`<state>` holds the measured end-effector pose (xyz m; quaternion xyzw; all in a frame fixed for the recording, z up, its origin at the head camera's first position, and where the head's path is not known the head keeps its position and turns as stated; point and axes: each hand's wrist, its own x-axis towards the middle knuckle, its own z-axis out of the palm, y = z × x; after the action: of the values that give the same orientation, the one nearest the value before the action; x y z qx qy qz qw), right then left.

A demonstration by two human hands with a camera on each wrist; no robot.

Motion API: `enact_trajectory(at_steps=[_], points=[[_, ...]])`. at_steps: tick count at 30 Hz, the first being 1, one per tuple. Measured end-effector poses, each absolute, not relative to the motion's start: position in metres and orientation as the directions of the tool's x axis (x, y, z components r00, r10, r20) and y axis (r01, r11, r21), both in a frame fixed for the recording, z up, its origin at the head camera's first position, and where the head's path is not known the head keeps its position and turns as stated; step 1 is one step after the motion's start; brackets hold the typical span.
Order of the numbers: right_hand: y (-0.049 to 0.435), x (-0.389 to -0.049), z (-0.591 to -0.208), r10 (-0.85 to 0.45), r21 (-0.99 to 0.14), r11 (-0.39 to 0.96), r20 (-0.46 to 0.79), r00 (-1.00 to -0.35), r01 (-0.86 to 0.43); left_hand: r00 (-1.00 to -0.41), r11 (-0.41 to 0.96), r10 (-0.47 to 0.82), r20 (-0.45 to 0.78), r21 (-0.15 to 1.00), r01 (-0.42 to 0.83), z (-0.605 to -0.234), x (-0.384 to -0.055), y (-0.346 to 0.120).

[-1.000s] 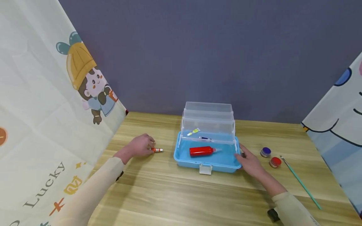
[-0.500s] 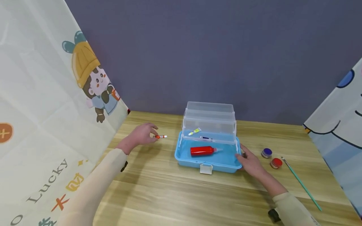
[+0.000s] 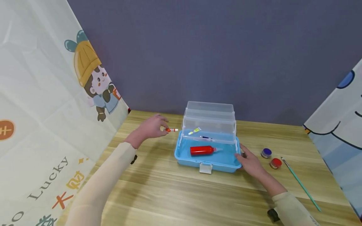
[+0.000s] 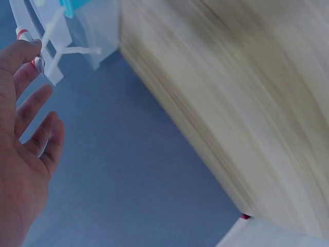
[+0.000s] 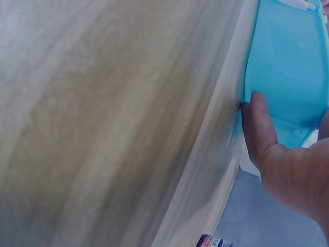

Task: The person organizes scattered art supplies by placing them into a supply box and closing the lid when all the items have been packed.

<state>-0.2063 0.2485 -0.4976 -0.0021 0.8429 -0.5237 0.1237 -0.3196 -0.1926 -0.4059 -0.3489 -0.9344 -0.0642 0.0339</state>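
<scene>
While the left hand [image 3: 152,127] pinches an orange-red tube [image 3: 171,130], the right hand [image 3: 249,160] has hold of the blue box [image 3: 186,164]

So the tube is up off the wooden table [image 3: 158,191], just left of the box's back left corner, white end aimed at the box. Left thumb and index finger are together on it, and the wrist view shows the other three fingers loosely spread. From the angles I've got, I can't tell if the tube is touching the box.

Right hand is at the box's right end: thumb over the rim, fingers along the outside of the end wall, so that wall sits between them. The thumb is mostly cut off in the wrist view, but the head view shows it okay.

The box is open, with clear tiers [image 3: 210,127] stepping up toward the back and a clear latch [image 3: 205,168] hanging at the front. A red bottle [image 3: 201,150] is lying on its side in the bottom, nozzle to the right. Behind that you can see a yellow tube [image 3: 194,131] and something small and dark [image 3: 206,137] around the clear plastic, though I couldn't swear to which level each one is on.

Off to the right of the box: a blue-lidded jar [image 3: 266,153] and a red-lidded jar [image 3: 275,163] close together, then a green paintbrush [image 3: 301,185] lying at a slant, bristle end near the red one. Plain dark backdrop [image 3: 198,56] behind it all, cartoon-print sheet [image 3: 36,78] on the left.
</scene>
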Motion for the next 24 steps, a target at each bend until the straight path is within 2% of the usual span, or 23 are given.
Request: enact_trajectory(at_steps=[24], points=[[0.249,-0.204,-0.499,-0.118,-0.890,0.438,-0.199,-0.973,0.129,-0.724,0.721,0.680,0.117,0.076,0.689,-0.385,-0.334,-0.110]])
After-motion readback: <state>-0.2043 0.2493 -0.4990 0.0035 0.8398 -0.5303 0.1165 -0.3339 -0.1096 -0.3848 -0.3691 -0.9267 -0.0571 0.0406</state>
